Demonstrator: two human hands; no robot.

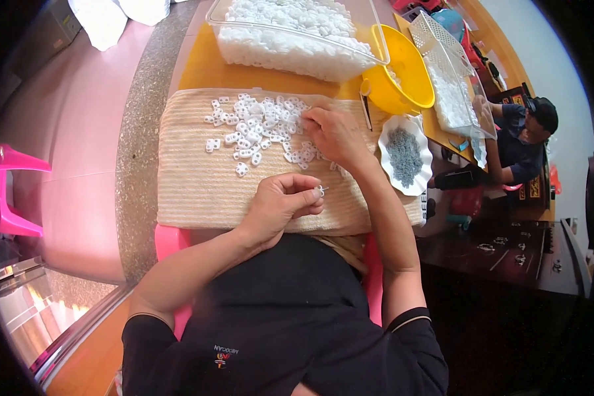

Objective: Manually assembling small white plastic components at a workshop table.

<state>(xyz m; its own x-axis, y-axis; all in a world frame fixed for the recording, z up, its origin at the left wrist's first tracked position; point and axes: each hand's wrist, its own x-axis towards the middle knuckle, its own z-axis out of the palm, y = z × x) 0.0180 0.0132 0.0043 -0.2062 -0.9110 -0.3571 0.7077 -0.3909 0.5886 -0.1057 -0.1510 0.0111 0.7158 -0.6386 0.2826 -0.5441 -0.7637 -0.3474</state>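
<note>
My left hand (284,202) is closed in a pinch near the front of the striped beige cloth (198,195). Between its thumb and forefinger sits a small white plastic piece (319,190), with a thin pin-like bit sticking out. Farther up, my right hand (336,135) rests at the right side of a loose pile of white plastic pieces (257,125) with holes in them. Its fingers are curled together at the pile, and whatever they grip is hidden. Several more white pieces (303,155) lie just below that hand.
Behind the cloth stands a clear tub (297,58) of white pieces. To its right are a yellow bowl (402,79), a slim dark tool (366,111) and a scalloped white dish (425,148) of small grey parts. A co-worker (531,132) sits at far right; a pink stool (10,191) stands left.
</note>
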